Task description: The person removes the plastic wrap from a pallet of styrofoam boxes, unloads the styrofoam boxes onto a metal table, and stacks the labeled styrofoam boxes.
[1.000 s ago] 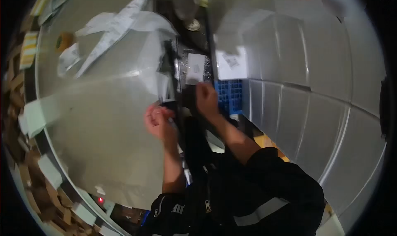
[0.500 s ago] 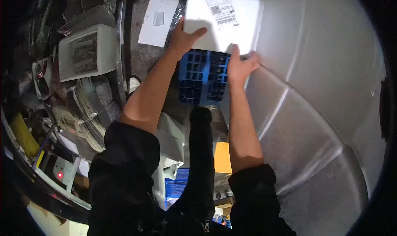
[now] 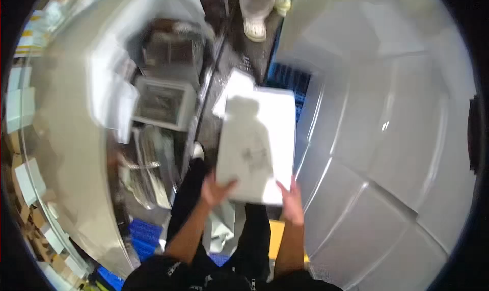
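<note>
Over on the left there's a pale worktop (image 3: 71,128) with a big open floor, then an open white tray-like box (image 3: 187,106) just beyond its edge. Next along, the left hand (image 3: 218,190) is clamped on the near left corner of a flat white box (image 3: 254,146), thumb over the top face. The box hangs in front of the person, its far end overlapping a white sheet (image 3: 230,88) in the view; can't tell how much air is under it. There's a dark patch on top, too blurry to read. Far side of the box: a blue crate (image 3: 289,78). The right hand (image 3: 291,199) grips the near right corner, then it's shiny grey panels (image 3: 351,117) all the way right.

Both hands are on the near end, so imo the far end wants to dip. I'd slide the fingers further under, keep it level, and mind the right edge near those panels.
</note>
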`<state>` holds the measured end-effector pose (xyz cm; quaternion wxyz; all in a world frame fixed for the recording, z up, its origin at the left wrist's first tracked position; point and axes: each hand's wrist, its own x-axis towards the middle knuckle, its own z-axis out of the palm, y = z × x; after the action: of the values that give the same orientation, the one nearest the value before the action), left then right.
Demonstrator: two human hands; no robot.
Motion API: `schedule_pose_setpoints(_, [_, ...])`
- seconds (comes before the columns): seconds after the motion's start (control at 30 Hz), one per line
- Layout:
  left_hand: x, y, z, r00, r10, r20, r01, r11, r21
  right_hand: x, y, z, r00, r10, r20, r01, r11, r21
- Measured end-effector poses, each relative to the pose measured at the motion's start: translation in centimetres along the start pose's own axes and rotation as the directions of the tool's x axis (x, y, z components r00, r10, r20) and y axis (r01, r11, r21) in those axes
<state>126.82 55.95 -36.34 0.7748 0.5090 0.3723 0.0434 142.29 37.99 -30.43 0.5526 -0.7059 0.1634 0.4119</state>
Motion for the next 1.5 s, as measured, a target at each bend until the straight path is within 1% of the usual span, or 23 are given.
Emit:
schedule_pose_setpoints(0.03, [-3.7, 6.7, 0.3, 0.946, -0.28, -0.161, 0.323, 0.798, 0.509, -4.7, -0.6, -0.2, 0.999, -0.018, 0.051, 0.012, 0.992, 0.125])
schedule_pose_setpoints(0.07, [-7.3, 10.7, 0.8, 0.985, -0.144, -0.09, 0.17, 0.836, 0.522, -9.2, -1.4, -0.8, 0.991, -0.091, 0.094, 0.093, 0.996, -0.013])
schedule_pose_setpoints(0.17, [-18.0, 22.4, 2.1, 0.982, -0.177, -0.064, 0.187, 0.872, 0.453, -22.5, -6.9, -1.3, 0.98, -0.173, 0.097, 0.153, 0.97, 0.187])
schedule_pose_setpoints(0.37, [-32.7, 31.8, -0.4, 0.927, 0.01, -0.374, 0.087, 0.966, 0.242, -35.5, -20.4, 2.7, 0.872, -0.18, 0.455, 0.348, 0.882, -0.317])
schedule_pose_setpoints(0.43, [-37.3, 32.4, -1.5, 0.853, 0.016, -0.521, 0.087, 0.981, 0.173, -36.8, -22.7, 6.5, 0.675, -0.278, 0.683, 0.584, 0.767, -0.266])
schedule_pose_setpoints(0.6, [-39.3, 28.6, -8.7, 0.529, 0.134, -0.838, 0.018, 0.985, 0.169, -35.2, -22.2, 19.8, 0.383, -0.22, 0.897, 0.778, 0.6, -0.185])
schedule_pose_setpoints(0.7, [-37.8, 28.1, -13.0, 0.431, 0.217, -0.876, -0.165, 0.973, 0.16, -29.7, -17.6, 25.7, -0.159, -0.404, 0.901, 0.975, 0.078, 0.207])
schedule_pose_setpoints(0.77, [-35.1, 30.1, -16.7, 0.375, 0.16, -0.913, -0.382, 0.924, 0.006, -26.1, -17.0, 35.2, 0.084, -0.289, 0.954, 0.742, 0.657, 0.134])
schedule_pose_setpoints(0.8, [-33.9, 31.1, -20.4, 0.392, 0.213, -0.895, -0.53, 0.847, -0.031, -22.7, -16.9, 41.6, -0.387, -0.451, 0.804, 0.921, -0.15, 0.359])
schedule_pose_setpoints(0.87, [-30.2, 30.9, -31.8, 0.362, 0.349, -0.864, -0.755, 0.654, -0.052, -26.4, -20.0, 53.3, -0.062, -0.473, 0.879, 0.989, -0.144, -0.008])
schedule_pose_setpoints(0.9, [-26.9, 33.6, -35.1, 0.099, 0.322, -0.941, -0.725, 0.671, 0.153, -29.2, -22.1, 57.7, 0.001, -0.558, 0.83, 0.989, -0.123, -0.083])
schedule_pose_setpoints(0.93, [-24.9, 35.5, -37.0, 0.142, 0.173, -0.975, -0.832, 0.554, -0.023, -31.9, -24.0, 60.2, 0.087, -0.552, 0.829, 0.995, 0.015, -0.095])
schedule_pose_setpoints(0.97, [-23.3, 37.7, -36.8, 0.15, 0.274, -0.95, -0.759, 0.648, 0.066, -34.5, -26.8, 61.8, 0.153, -0.548, 0.822, 0.986, 0.141, -0.089])
schedule_pose_setpoints(1.0, [-20.9, 40.1, -36.6, 0.159, 0.37, -0.915, -0.691, 0.704, 0.165, -35.7, -29.7, 61.8, 0.138, -0.561, 0.816, 0.989, 0.129, -0.079])
schedule_pose_setpoints(1.07, [-18.3, 41.8, -35.5, 0.197, 0.658, -0.727, -0.605, 0.665, 0.438, -36.6, -32.8, 58.0, -0.131, -0.532, 0.837, 0.866, 0.349, 0.357])
schedule_pose_setpoints(1.13, [-14.7, 43.7, -32.5, 0.331, 0.444, -0.833, -0.812, 0.584, -0.011, -34.8, -35.5, 51.5, -0.061, -0.418, 0.907, 0.855, 0.447, 0.264])
schedule_pose_setpoints(1.2, [-11.6, 44.3, -28.6, 0.428, 0.306, -0.85, -0.714, 0.691, -0.111, -28.2, -35.7, 44.2, 0.144, -0.37, 0.918, 0.838, 0.538, 0.086])
schedule_pose_setpoints(1.33, [-4.7, 42.8, -22.7, 0.72, 0.249, -0.648, -0.363, 0.931, -0.046, -16.3, -35.8, 26.1, 0.694, -0.574, 0.436, 0.676, 0.727, -0.12])
schedule_pose_setpoints(1.37, [-2.1, 42.1, -21.6, 0.57, 0.575, -0.587, -0.405, 0.818, 0.408, -14.4, -35.3, 21.2, 0.762, -0.592, 0.262, 0.629, 0.774, -0.08])
schedule_pose_setpoints(1.4, [0.3, 44.0, -17.2, 0.434, 0.84, -0.326, -0.436, 0.512, 0.74, -13.9, -36.0, 17.4, 0.76, -0.65, 0.002, 0.647, 0.757, -0.087])
schedule_pose_setpoints(1.43, [1.5, 45.4, -13.0, 0.732, 0.576, -0.364, -0.428, 0.805, 0.411, -13.2, -36.9, 12.5, 0.7, -0.655, -0.283, 0.649, 0.75, -0.128])
schedule_pose_setpoints(1.47, [0.9, 49.5, -7.7, 0.941, 0.204, -0.269, -0.187, 0.978, 0.089, -12.1, -38.2, 7.7, 0.573, -0.639, -0.513, 0.666, 0.728, -0.162])
schedule_pose_setpoints(1.5, [2.7, 48.2, -3.5, 0.972, 0.16, -0.175, -0.144, 0.984, 0.101, -10.9, -38.6, 4.1, 0.432, -0.612, -0.663, 0.691, 0.697, -0.193])
